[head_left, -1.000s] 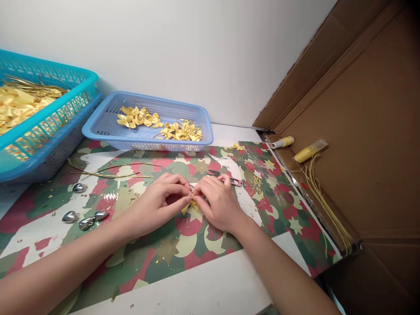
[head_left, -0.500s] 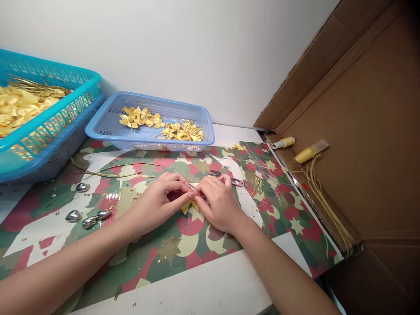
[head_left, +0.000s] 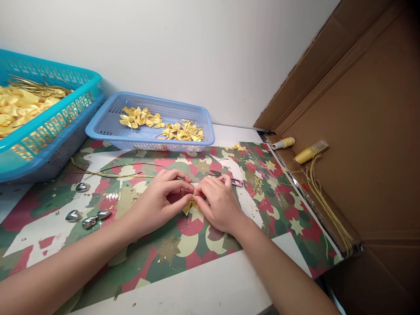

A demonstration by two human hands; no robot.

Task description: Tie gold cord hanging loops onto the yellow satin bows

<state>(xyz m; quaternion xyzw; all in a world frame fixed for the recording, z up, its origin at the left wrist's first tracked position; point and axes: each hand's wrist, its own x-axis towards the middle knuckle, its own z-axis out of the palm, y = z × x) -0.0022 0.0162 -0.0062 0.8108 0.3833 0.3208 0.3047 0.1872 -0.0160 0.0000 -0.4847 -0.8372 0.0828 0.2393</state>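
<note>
Both hands meet over the middle of the patterned sheet (head_left: pixel 197 245). My left hand (head_left: pixel 164 194) pinches at a small yellow ribbon bow (head_left: pixel 188 208), thumb and forefinger closed. From the other side my right hand (head_left: pixel 216 201) grips the same bow, its fingertips touching those of the left. Most of the bow is hidden under the fingers; a pointed tail hangs out below. A bit of thin cord shows between the hands. Just behind the right hand lie thread snips (head_left: pixel 238 182) with a pink handle.
Silver heart pieces (head_left: pixel 74 215) lie at left, near loose gold cords (head_left: pixel 114 175). A blue basket (head_left: pixel 157 144) holds yellow bows at the back; a turquoise basket (head_left: pixel 95 78) is heaped with more. Thread cones (head_left: pixel 310 151) and hanging cords (head_left: pixel 328 210) are by the cardboard wall (head_left: pixel 370 153).
The left fingers have shifted slightly up and right, closer to the right hand. The bow's visible tail has turned a little. The right hand has barely moved.
</note>
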